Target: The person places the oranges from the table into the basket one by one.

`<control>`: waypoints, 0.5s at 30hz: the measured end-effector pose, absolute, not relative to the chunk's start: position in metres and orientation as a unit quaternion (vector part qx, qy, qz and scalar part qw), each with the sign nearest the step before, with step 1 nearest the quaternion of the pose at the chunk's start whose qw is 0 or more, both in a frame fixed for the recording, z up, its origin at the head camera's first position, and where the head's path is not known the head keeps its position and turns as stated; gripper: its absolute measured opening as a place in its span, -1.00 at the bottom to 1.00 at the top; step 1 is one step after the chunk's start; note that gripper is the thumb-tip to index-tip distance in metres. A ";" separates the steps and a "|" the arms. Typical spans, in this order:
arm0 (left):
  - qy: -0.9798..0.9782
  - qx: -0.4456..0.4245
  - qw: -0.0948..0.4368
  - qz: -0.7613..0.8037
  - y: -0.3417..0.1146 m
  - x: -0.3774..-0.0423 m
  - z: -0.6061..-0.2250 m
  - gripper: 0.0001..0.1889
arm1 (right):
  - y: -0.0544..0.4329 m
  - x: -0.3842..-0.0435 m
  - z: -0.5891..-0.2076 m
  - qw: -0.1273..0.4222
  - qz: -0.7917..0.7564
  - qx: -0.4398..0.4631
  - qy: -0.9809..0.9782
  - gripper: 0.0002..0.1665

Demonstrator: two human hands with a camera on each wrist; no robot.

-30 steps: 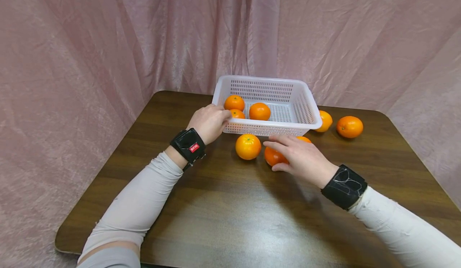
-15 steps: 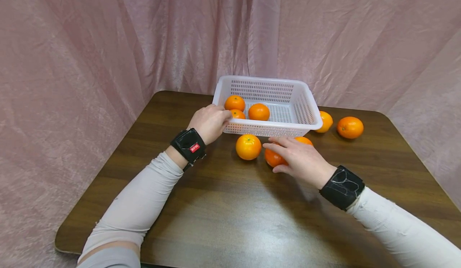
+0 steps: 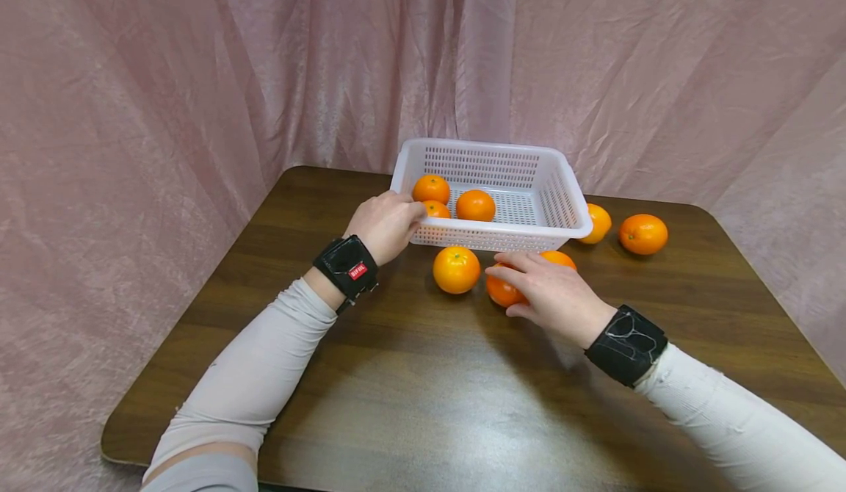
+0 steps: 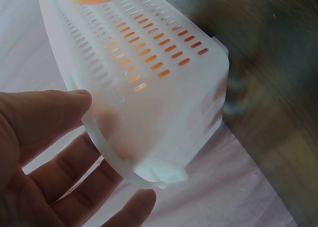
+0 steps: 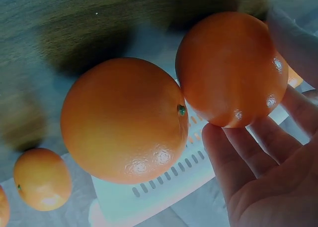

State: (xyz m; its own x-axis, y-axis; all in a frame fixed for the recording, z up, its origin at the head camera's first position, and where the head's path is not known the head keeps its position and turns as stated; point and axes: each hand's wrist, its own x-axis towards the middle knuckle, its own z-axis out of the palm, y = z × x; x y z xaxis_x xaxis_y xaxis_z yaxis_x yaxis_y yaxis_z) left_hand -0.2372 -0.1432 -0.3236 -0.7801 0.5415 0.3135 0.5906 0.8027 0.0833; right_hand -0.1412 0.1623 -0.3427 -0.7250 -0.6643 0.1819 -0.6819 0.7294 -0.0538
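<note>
My left hand (image 3: 386, 226) grips the front-left corner of a white slotted plastic basket (image 3: 515, 232). In the left wrist view its thumb lies on the rim (image 4: 107, 150), with the fingers on the other side. My right hand (image 3: 555, 291) is around an orange (image 3: 504, 287) on the table, in front of the basket. The right wrist view shows fingertips against this deeper-coloured orange (image 5: 231, 70), the thumb side at its upper right. Another orange (image 5: 124, 120), with a green stem end, sits right beside it; the head view shows this orange (image 3: 559, 258) partly behind the hand.
Three oranges are in the basket's left half, one of them (image 3: 476, 205) nearest its middle. A yellower orange (image 3: 457, 270) stands left of my right hand. Two more, including one orange (image 3: 643, 234), lie right of the basket. Pink curtains (image 3: 357, 66) hang behind the table (image 3: 423, 404).
My right hand has shifted very slightly toward me and to the right around the orange, which stays in place. The left hand and basket look almost unmoved.
</note>
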 end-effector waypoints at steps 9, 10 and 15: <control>-0.940 -0.301 0.139 -0.084 -0.143 -0.237 -0.322 -0.83 | 0.162 -0.141 -0.344 0.077 0.050 0.361 -0.928 -0.13; -0.940 -0.301 0.139 -0.084 -0.143 -0.236 -0.322 -0.83 | 0.162 -0.141 -0.344 0.078 0.050 0.361 -0.928 -0.13; -0.940 -0.302 0.138 -0.085 -0.143 -0.236 -0.322 -0.83 | 0.162 -0.141 -0.345 0.080 0.044 0.363 -0.927 -0.14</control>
